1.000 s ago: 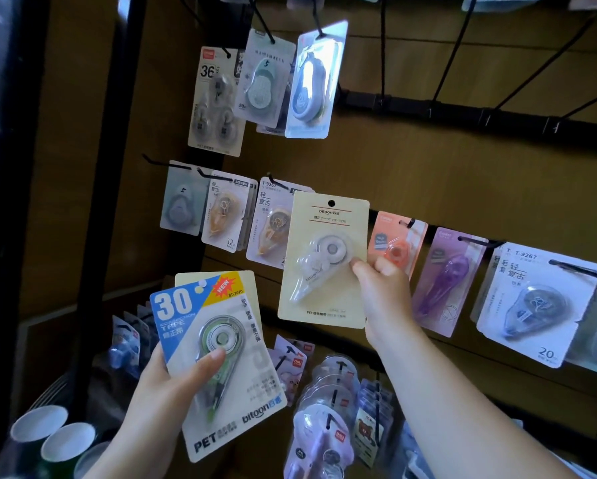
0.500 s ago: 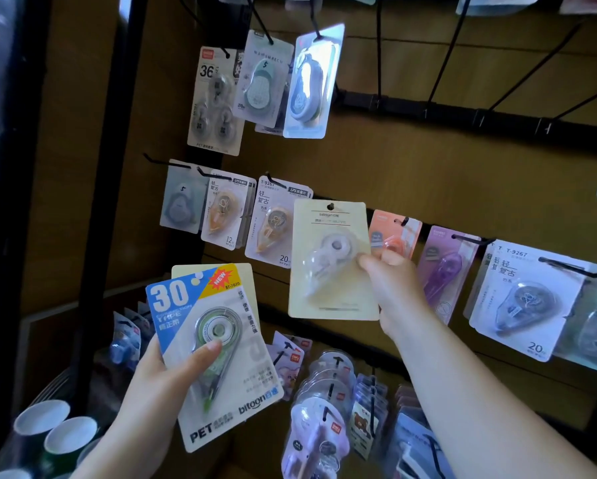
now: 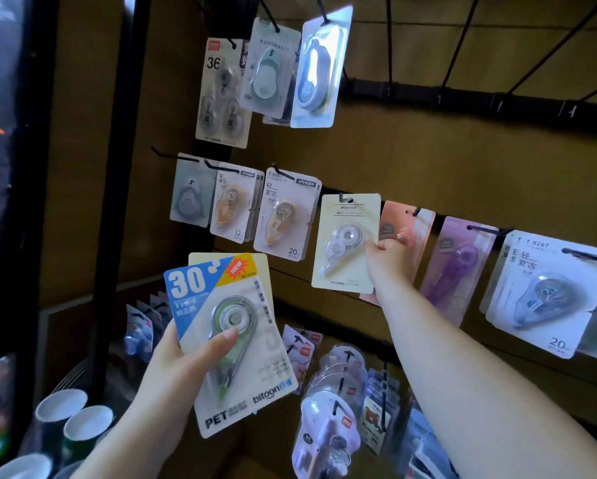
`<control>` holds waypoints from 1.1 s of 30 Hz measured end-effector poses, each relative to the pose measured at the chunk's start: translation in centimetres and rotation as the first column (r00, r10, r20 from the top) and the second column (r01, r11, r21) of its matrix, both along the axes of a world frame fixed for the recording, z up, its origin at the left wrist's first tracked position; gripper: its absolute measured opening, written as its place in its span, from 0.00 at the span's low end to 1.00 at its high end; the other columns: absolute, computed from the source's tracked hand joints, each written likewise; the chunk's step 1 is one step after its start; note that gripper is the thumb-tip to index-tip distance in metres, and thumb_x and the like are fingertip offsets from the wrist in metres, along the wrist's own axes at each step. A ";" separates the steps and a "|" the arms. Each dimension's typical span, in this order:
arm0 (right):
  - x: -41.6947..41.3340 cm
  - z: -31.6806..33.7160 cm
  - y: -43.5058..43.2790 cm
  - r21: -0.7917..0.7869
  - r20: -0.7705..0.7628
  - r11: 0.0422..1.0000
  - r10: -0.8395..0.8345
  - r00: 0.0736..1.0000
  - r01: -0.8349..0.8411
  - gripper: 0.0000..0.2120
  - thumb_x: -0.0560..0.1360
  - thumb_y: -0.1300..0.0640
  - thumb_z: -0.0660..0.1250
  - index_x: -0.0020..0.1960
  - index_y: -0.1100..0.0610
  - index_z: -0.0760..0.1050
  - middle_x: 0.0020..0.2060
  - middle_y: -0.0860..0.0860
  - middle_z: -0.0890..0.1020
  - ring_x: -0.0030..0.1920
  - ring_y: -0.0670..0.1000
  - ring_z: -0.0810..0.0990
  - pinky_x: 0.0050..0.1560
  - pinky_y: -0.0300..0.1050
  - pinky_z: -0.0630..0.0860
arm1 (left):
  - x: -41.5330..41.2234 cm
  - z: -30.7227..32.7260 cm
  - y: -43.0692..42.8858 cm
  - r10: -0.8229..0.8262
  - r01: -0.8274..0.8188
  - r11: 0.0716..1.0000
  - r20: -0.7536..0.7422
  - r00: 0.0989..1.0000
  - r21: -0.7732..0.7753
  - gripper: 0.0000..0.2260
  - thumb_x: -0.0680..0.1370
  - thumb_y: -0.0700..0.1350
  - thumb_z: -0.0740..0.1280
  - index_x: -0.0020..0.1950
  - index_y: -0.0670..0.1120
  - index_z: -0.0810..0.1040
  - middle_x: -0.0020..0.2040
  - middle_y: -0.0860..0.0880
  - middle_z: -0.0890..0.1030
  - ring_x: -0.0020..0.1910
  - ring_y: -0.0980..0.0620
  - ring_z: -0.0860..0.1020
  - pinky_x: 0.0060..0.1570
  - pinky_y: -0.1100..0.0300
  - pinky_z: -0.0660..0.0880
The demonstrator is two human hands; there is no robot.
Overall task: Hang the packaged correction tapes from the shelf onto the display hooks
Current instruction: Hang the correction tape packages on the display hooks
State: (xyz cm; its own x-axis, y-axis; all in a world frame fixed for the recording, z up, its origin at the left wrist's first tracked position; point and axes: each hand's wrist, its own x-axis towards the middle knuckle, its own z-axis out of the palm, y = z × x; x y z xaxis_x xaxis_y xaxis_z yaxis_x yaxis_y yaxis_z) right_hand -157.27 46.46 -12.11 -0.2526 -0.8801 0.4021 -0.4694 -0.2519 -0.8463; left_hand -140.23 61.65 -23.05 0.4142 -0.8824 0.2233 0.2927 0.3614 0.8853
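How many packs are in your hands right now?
3: the blue 30 pack and a cream card behind it in the left hand; another cream pack in the right hand. More may be hidden.

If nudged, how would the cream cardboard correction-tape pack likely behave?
The cream cardboard pack is probably light and stiff: the right hand holds it flat by one edge. Seemingly on one black hook, it would likely swing.

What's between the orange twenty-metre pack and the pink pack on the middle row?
The cream pack, pinched by the right hand, in the head view.
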 end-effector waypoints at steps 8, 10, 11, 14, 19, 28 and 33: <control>0.6 -1.1 -1.6 0.019 -0.019 0.998 -0.059 0.998 0.059 0.18 0.77 0.60 0.57 0.67 0.57 0.65 0.62 0.57 0.74 0.58 0.59 0.76 0.51 0.49 0.77 | -0.1 -0.4 -0.9 0.007 -0.008 1.000 0.026 1.000 0.020 0.09 0.72 0.37 0.68 0.47 0.50 0.74 0.45 0.45 0.83 0.40 0.45 0.81 0.39 0.52 0.76; 0.7 -2.5 0.5 -0.131 -0.029 0.991 0.023 0.999 -0.027 0.21 0.76 0.62 0.60 0.68 0.56 0.61 0.64 0.55 0.70 0.62 0.56 0.72 0.58 0.50 0.74 | -0.4 -0.4 -1.0 -0.004 0.003 1.000 0.018 1.000 0.026 0.10 0.71 0.38 0.68 0.47 0.51 0.74 0.46 0.44 0.83 0.41 0.44 0.81 0.40 0.52 0.76; 0.6 -3.5 1.8 -0.218 -0.055 0.971 0.088 0.995 -0.098 0.20 0.75 0.62 0.62 0.66 0.56 0.63 0.63 0.53 0.70 0.63 0.53 0.70 0.62 0.48 0.72 | -0.7 -0.4 -1.0 -0.010 0.010 1.000 0.014 1.000 0.023 0.10 0.71 0.38 0.68 0.47 0.51 0.74 0.46 0.44 0.83 0.41 0.44 0.81 0.41 0.52 0.76; 0.5 -6.0 6.5 -0.237 -0.232 0.875 0.370 0.899 -0.422 0.14 0.67 0.43 0.66 0.50 0.46 0.70 0.50 0.40 0.70 0.58 0.43 0.69 0.57 0.31 0.65 | -1.6 0.1 -0.8 -0.035 0.035 0.999 0.010 0.999 -0.004 0.10 0.71 0.38 0.68 0.48 0.51 0.74 0.45 0.45 0.83 0.40 0.46 0.81 0.38 0.54 0.75; -0.3 -6.4 10.4 0.159 -0.243 0.770 0.637 0.732 -0.618 0.20 0.60 0.37 0.70 0.47 0.43 0.70 0.52 0.44 0.71 0.56 0.44 0.72 0.52 0.35 0.72 | -3.5 1.2 -0.1 -0.063 0.064 0.996 0.024 0.998 -0.054 0.11 0.71 0.38 0.68 0.48 0.51 0.75 0.42 0.48 0.84 0.34 0.52 0.83 0.35 0.55 0.77; -4.2 -4.6 13.2 0.043 0.029 0.836 0.546 0.837 -0.547 0.07 0.73 0.56 0.67 0.37 0.51 0.71 0.38 0.49 0.77 0.38 0.46 0.76 0.40 0.40 0.74 | -7.5 3.3 1.7 -0.175 0.185 0.972 0.081 0.981 -0.146 0.31 0.48 0.54 0.80 0.48 0.56 0.77 0.45 0.48 0.85 0.40 0.50 0.84 0.36 0.55 0.78; -9.2 -2.2 14.0 -0.105 0.254 0.930 0.368 0.895 -0.353 0.08 0.76 0.58 0.64 0.38 0.51 0.71 0.35 0.48 0.78 0.37 0.47 0.76 0.39 0.40 0.71 | -11.3 5.0 2.1 -0.226 0.239 0.955 0.094 0.970 -0.176 0.17 0.67 0.34 0.72 0.45 0.53 0.74 0.36 0.50 0.85 0.32 0.54 0.82 0.25 0.62 0.77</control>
State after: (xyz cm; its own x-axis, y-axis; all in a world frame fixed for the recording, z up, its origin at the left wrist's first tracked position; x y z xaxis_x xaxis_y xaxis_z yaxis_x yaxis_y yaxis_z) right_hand -166.48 60.47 -14.30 -0.0259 -0.9096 0.4148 -0.0988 -0.4105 -0.9065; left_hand -151.55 63.74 -18.03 0.1794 -0.8928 0.4131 0.3259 0.4502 0.8314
